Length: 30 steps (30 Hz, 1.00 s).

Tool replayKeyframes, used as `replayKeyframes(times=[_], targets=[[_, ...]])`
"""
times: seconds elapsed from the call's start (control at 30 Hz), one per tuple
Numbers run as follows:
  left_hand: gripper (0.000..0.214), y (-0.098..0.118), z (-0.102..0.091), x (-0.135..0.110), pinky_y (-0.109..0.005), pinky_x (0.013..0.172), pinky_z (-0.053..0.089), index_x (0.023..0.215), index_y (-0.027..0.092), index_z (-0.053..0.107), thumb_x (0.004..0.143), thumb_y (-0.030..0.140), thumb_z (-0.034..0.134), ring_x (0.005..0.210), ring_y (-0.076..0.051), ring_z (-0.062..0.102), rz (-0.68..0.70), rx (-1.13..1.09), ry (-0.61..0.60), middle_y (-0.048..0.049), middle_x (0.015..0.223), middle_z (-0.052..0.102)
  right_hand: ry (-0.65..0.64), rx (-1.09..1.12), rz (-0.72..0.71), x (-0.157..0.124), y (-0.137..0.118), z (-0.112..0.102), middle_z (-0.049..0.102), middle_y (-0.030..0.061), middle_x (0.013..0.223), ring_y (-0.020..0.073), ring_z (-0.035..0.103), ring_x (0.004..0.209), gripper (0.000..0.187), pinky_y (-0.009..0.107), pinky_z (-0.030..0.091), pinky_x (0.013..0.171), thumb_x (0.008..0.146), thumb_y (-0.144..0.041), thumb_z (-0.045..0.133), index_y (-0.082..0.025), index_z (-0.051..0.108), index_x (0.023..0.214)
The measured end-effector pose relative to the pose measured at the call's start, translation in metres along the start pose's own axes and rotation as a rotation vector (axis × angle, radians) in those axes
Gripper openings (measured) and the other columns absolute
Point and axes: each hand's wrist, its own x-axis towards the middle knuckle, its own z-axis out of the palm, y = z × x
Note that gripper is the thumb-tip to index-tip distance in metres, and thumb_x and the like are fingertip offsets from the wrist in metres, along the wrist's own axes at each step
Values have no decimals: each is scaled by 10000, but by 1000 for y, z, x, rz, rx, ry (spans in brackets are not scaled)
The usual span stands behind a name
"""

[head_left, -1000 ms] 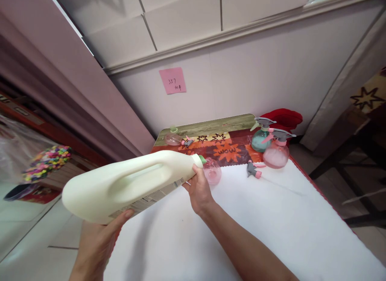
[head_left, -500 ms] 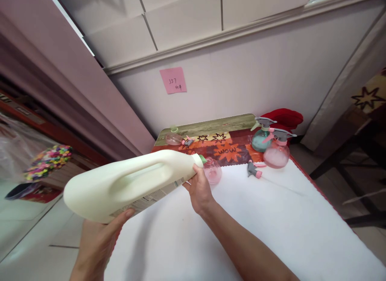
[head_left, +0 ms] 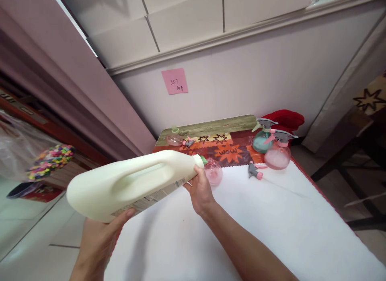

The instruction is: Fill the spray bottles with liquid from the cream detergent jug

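Observation:
A large pale-green detergent jug (head_left: pixel 132 180) lies tilted on its side between my hands, its neck pointing right. My left hand (head_left: pixel 105 232) supports the base end from below, thumb along the label. Near the neck, my right hand (head_left: pixel 199 190) grips the jug with its fingers partly hidden behind it. The jug's green spout (head_left: pixel 204 160) is at the mouth of a pink transparent spray bottle (head_left: pixel 214 174) without its head; I cannot tell whether liquid is flowing. Right of that bottle lies a grey and pink spray head (head_left: pixel 255 171) with a thin tube.
A teal spray bottle (head_left: pixel 261 143) and a pink one (head_left: pixel 278 157) stand at the back right, before a red cloth item (head_left: pixel 286 119). At the back left are a clear pinkish bottle (head_left: pixel 174 140) and another spray head (head_left: pixel 188 143). A white-covered table (head_left: pixel 241 224) lies below.
The view has shifted very slightly, so everything sits a little further right. The jug and both hands keep the same pose against the pink bottle.

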Motion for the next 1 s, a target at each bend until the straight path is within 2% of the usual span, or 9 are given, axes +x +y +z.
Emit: replayKeyframes(times=[0.17, 0.4, 0.57, 0.7, 0.87, 1.0], targets=[[673, 3, 0, 0, -340, 791, 612, 977, 152, 774, 337, 271, 945, 1005, -335, 710, 1, 10, 7, -121, 989, 780, -16, -6, -5, -1, -1, 1, 711, 23, 1278, 240, 602, 1223, 448, 339, 546, 871, 844, -484, 579, -249, 654, 1218], [695, -9, -5, 4, -331, 742, 616, 1047, 144, 758, 403, 341, 927, 929, -298, 715, 51, 67, -8, -105, 968, 780, -3, -5, -3, 1, 0, 0, 712, 17, 1278, 236, 602, 1221, 442, 338, 545, 874, 845, -477, 576, -247, 657, 1214], [710, -3, 0, 2, -316, 704, 619, 1011, 139, 764, 352, 341, 932, 922, -306, 716, 28, 48, 32, -88, 884, 777, -7, -3, 3, 1, 0, -1, 708, 18, 1285, 240, 594, 1234, 443, 345, 540, 887, 843, -482, 578, -250, 660, 1211], [711, 0, 1, 1, -361, 770, 620, 1034, 143, 764, 371, 336, 934, 967, -323, 715, 21, 30, 21, -111, 958, 782, -14, -5, 2, 1, -1, -1, 711, 22, 1277, 244, 599, 1226, 443, 352, 540, 890, 846, -479, 574, -249, 660, 1215], [686, -9, -6, 3, -375, 820, 608, 1057, 142, 765, 421, 347, 921, 1001, -323, 711, 58, 67, 0, -120, 1002, 781, -19, 9, -2, -1, -2, 1, 715, 22, 1266, 242, 605, 1213, 440, 352, 539, 895, 837, -477, 589, -251, 665, 1206], [687, -10, -7, 4, -358, 791, 611, 1066, 151, 764, 417, 311, 919, 952, -302, 716, 57, 60, -2, -104, 977, 784, -10, 4, 3, -1, -2, 1, 714, 22, 1266, 241, 607, 1209, 447, 351, 540, 891, 836, -478, 584, -250, 661, 1213]])
